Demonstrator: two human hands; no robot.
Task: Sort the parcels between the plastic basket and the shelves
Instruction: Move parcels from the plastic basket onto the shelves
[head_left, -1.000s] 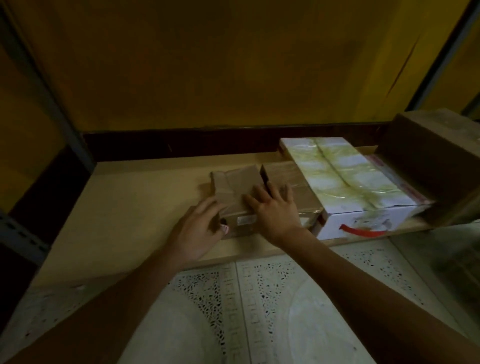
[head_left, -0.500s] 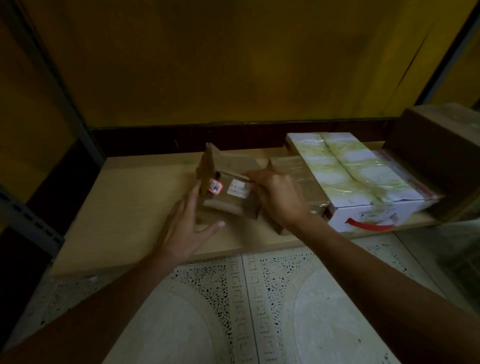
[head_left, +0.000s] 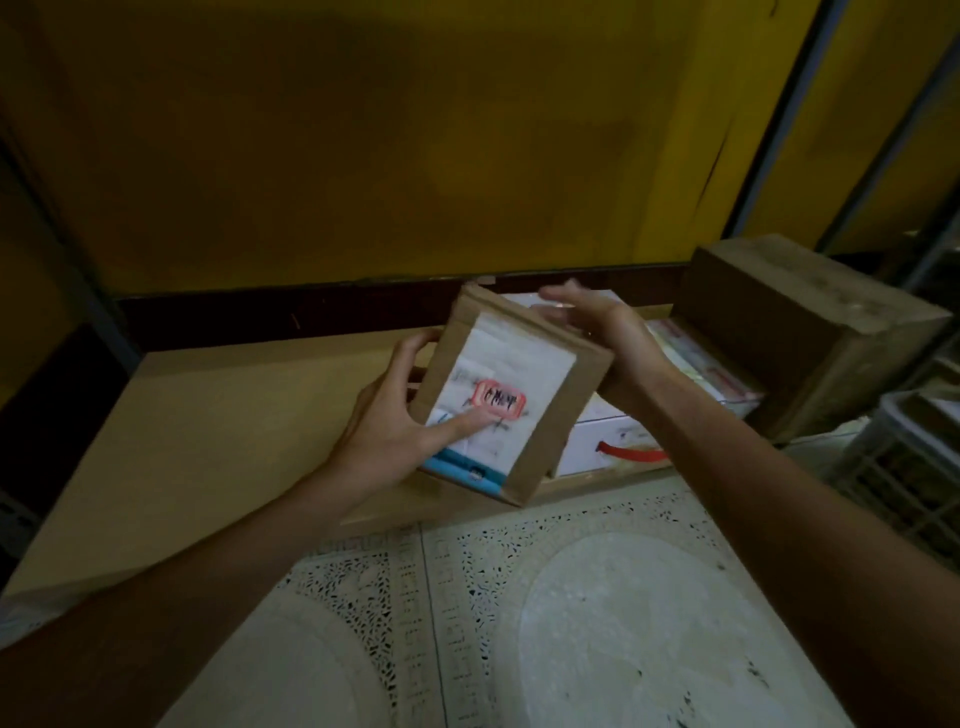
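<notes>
left grip is clamped on the brown parcel: thumb flat on the label face, fingers wrapped round the left edge. right grip isn't clamped. Its fingers look straight, with the palm against the parcel's right edge, steadying it from behind (thumb hidden, so not fully sure).

The parcel is off the shelf, in the air over its front edge, tilted with the label side toward the camera. My read: it's held that way to check the label (white sheet, red sticker, blue strip at the bottom) before picking a destination. The text is too blurred to read.

On the shelf's right part sits a white box with a red mark, partly hidden behind the parcel. A big brown carton stands at the shelf's right end. The plastic basket is past that end, low down, with only a corner in view.

Step looks like a label check, so the sort isn't decided yet. Risk: the real hold is one-sided, so the parcel could pivot if the right grip comes away first.
</notes>
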